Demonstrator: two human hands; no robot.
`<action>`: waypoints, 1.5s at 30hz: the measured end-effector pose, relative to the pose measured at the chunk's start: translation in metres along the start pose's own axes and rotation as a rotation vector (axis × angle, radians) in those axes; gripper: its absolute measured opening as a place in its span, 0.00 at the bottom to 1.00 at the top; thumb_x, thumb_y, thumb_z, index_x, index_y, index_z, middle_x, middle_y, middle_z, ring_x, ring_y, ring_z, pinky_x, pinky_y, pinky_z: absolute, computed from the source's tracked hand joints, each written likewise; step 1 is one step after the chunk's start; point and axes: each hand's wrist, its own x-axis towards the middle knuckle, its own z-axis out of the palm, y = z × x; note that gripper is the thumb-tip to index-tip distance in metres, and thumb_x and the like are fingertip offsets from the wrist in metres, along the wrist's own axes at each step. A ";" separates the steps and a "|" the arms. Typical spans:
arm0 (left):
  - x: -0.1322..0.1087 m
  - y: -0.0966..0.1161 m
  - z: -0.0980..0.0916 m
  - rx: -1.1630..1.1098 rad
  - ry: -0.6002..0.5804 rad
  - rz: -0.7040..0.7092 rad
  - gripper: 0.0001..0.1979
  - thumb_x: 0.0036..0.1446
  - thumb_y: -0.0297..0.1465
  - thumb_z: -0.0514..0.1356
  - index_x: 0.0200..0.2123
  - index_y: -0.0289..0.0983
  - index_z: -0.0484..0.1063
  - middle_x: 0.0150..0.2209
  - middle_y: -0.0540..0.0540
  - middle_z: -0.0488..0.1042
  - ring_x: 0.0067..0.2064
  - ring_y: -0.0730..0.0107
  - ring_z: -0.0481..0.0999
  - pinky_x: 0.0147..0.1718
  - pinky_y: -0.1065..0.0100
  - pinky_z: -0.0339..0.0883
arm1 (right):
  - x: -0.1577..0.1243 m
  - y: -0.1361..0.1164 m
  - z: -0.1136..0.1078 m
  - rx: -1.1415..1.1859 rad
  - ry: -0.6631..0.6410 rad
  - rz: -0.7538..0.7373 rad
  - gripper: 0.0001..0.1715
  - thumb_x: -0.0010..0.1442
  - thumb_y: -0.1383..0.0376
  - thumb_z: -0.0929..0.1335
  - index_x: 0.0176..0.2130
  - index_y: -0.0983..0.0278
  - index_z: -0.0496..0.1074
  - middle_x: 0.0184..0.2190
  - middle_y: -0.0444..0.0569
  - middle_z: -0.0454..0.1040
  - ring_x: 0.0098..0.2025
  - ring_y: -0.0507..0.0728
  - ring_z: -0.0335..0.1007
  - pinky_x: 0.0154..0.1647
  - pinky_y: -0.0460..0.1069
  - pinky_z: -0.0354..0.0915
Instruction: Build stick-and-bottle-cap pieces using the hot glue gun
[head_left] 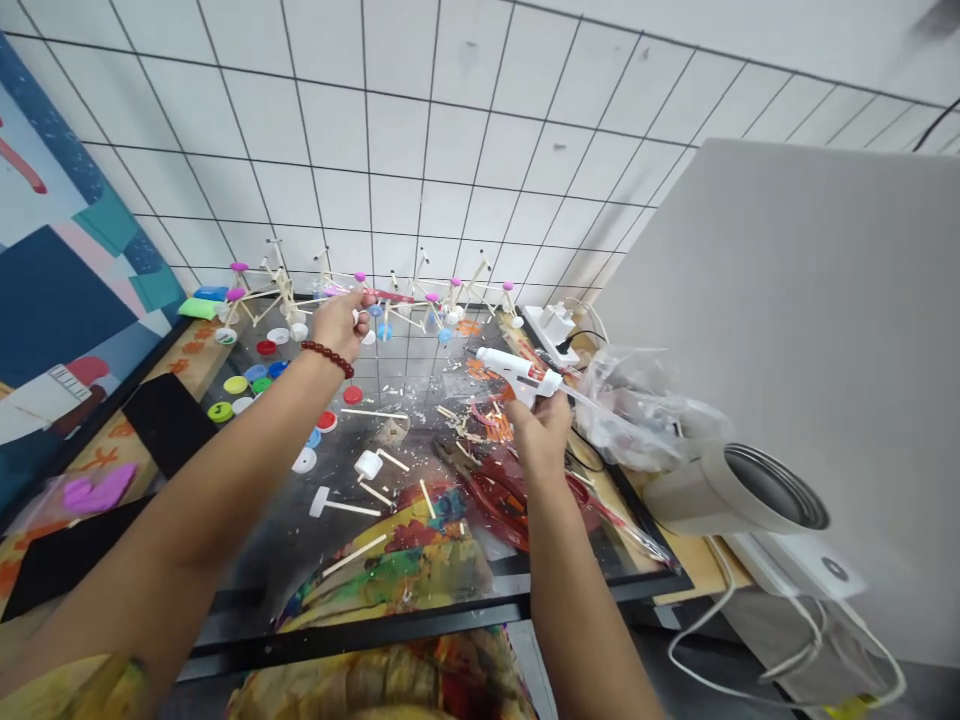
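Note:
My right hand [541,425] is wrapped round the handle of a white hot glue gun [517,372], whose nozzle points left. A clear glue stick [581,398] juts from its back. My left hand [343,325], with a beaded bracelet on the wrist, is closed in a pinch at the far side of the table. From its fingertips a thin red strip [390,296] extends to the right; a small white bit shows between the fingers. Around that hand stand stick models [283,290] with pink tops and white bases. Their parts behind the hand are hidden.
Colored bottle caps [235,384] lie left of center. White hammer-shaped pieces [320,502] and loose sticks lie nearer. Red-handled pliers [487,490] lie beside my right forearm. A plastic bag [637,405], a power strip [551,335] and a white cylinder [739,490] stand right. A tiled wall closes the back.

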 end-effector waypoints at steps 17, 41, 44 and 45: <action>-0.076 0.017 -0.057 0.738 -0.390 -0.046 0.23 0.43 0.20 0.66 0.43 0.38 0.66 0.30 0.53 0.70 0.24 0.78 0.69 0.23 0.74 0.61 | -0.015 -0.009 0.004 -0.322 0.018 -0.503 0.16 0.61 0.61 0.67 0.49 0.61 0.69 0.44 0.53 0.73 0.45 0.60 0.72 0.49 0.56 0.68; -0.227 -0.001 -0.203 1.406 -0.147 0.424 0.13 0.58 0.39 0.59 0.39 0.38 0.79 0.38 0.44 0.81 0.39 0.63 0.79 0.37 0.68 0.70 | -0.025 0.001 0.011 -0.280 -0.050 -0.491 0.21 0.59 0.60 0.68 0.50 0.63 0.67 0.45 0.53 0.70 0.46 0.61 0.70 0.52 0.58 0.66; -0.247 -0.011 -0.194 1.424 -0.221 0.483 0.10 0.61 0.35 0.58 0.36 0.39 0.78 0.38 0.46 0.81 0.38 0.67 0.79 0.37 0.69 0.70 | -0.026 -0.002 0.012 -0.284 -0.053 -0.490 0.21 0.59 0.60 0.68 0.50 0.63 0.66 0.42 0.52 0.70 0.44 0.60 0.70 0.50 0.58 0.66; -0.251 -0.014 -0.191 1.433 -0.221 0.506 0.09 0.61 0.34 0.58 0.36 0.39 0.78 0.38 0.46 0.80 0.38 0.67 0.78 0.37 0.69 0.70 | -0.026 -0.002 0.012 -0.279 -0.056 -0.485 0.21 0.58 0.60 0.68 0.51 0.63 0.66 0.41 0.51 0.71 0.42 0.60 0.70 0.49 0.58 0.67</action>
